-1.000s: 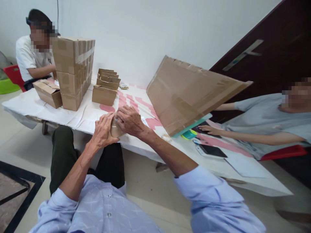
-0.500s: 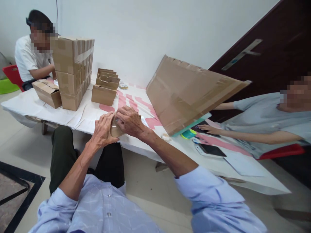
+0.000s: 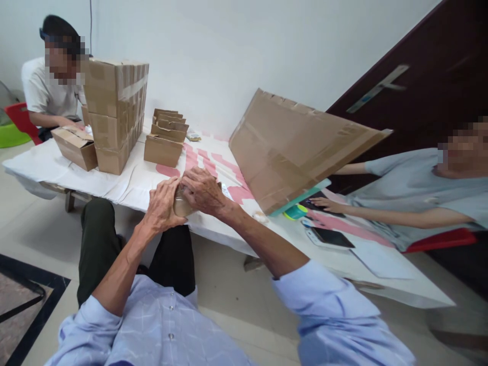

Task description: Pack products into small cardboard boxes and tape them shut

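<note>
Both of my hands close around a small brown tape roll (image 3: 180, 206) held just above the near edge of the white-covered table (image 3: 125, 185). My left hand (image 3: 162, 206) wraps its left side, fingers curled. From the right, my right hand (image 3: 202, 190) covers the top, fingertips pressed onto it. Most of the roll is hidden by my fingers.
A big flat cardboard sheet (image 3: 293, 145) leans at the table's middle. A tall stack of taped boxes (image 3: 114, 112), small folded boxes (image 3: 165, 137) and an open box (image 3: 74, 145) stand at left. A phone (image 3: 330, 236) and green tape (image 3: 295, 211) lie right. Two other people sit at the table.
My hands have hardly moved on the roll. The person at far left has lowered an arm toward the open box.
</note>
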A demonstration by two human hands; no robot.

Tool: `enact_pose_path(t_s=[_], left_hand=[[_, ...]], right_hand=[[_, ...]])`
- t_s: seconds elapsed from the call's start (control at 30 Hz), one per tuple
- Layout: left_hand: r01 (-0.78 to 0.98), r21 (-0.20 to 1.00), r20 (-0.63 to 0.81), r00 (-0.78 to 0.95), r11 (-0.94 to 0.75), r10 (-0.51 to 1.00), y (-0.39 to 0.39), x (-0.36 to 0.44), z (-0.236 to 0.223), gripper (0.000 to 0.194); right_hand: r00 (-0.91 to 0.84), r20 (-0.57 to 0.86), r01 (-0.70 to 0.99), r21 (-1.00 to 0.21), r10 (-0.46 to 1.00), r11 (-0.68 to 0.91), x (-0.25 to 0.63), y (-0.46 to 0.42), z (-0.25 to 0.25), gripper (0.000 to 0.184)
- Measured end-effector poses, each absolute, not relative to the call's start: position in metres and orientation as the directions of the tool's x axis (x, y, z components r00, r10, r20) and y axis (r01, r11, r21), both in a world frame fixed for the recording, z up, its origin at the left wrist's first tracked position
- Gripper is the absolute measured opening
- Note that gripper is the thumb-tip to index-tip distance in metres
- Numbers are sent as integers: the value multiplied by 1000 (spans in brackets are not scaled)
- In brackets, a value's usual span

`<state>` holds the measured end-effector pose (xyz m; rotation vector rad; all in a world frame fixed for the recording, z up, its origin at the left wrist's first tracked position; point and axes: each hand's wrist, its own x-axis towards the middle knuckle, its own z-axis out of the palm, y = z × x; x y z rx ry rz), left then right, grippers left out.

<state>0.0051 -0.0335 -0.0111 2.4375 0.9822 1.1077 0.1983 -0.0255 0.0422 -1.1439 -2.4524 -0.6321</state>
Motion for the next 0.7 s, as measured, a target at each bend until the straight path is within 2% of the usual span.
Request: enact_pose_path(t_s=[0.37, 0.7], left_hand=[[465, 510, 535, 488, -724, 690, -32, 3, -9, 112], [451, 503, 527, 516, -737, 675, -31, 0, -4, 115]], right_hand=[[-618, 525, 751, 173, 585, 637, 208, -27, 44, 21], [-738, 356, 657, 183, 574, 731, 211, -27, 71, 26]])
